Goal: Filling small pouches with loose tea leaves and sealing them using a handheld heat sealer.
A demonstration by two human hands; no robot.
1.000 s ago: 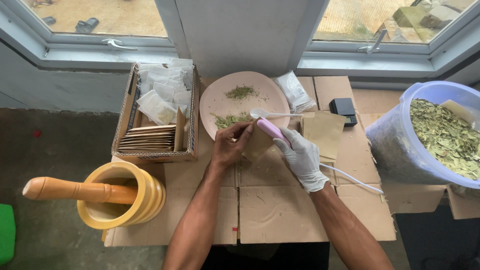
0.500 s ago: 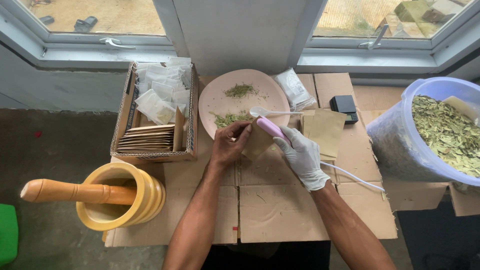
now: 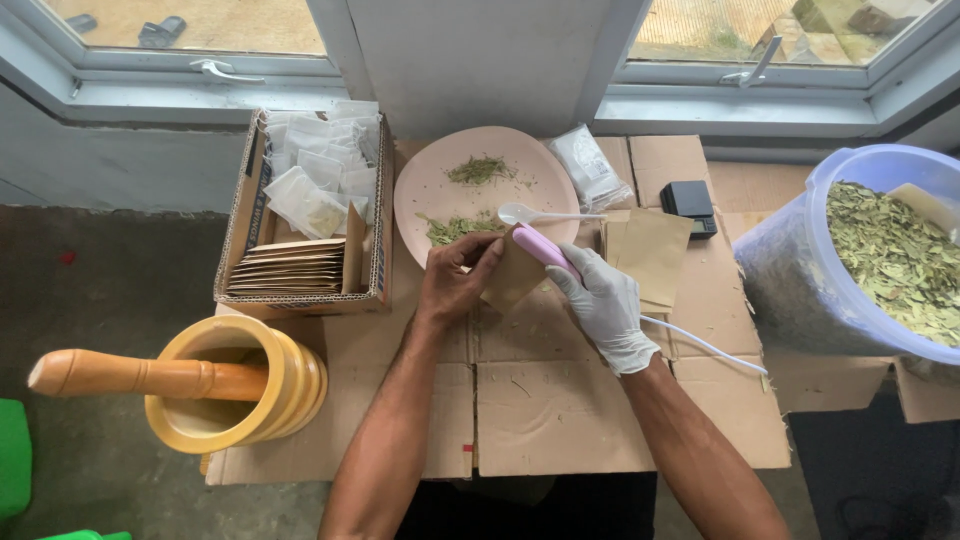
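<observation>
My bare left hand point(image 3: 455, 280) pinches a small brown paper pouch point(image 3: 512, 275) at its top edge, just in front of a pink plate point(image 3: 440, 185). My right hand point(image 3: 605, 305), in a white glove, grips a pink corded handheld sealer point(image 3: 545, 250) whose tip presses on the pouch's upper edge. Its white cord point(image 3: 700, 345) trails off to the right. The plate carries two small heaps of dried green herbs point(image 3: 478, 170) and a white plastic spoon point(image 3: 545, 214).
A cardboard box point(image 3: 245, 215) at left holds white sachets and brown pouches. A wooden mortar with pestle point(image 3: 215, 385) stands at front left. Loose brown pouches point(image 3: 655, 250), a small black scale point(image 3: 688, 203), a plastic packet point(image 3: 590, 168) and a translucent bucket of dried leaves point(image 3: 880, 260) lie right.
Both hands stay almost in place at the pouch; the view has shifted slightly. The sealer remains pressed on the pouch's edge.
</observation>
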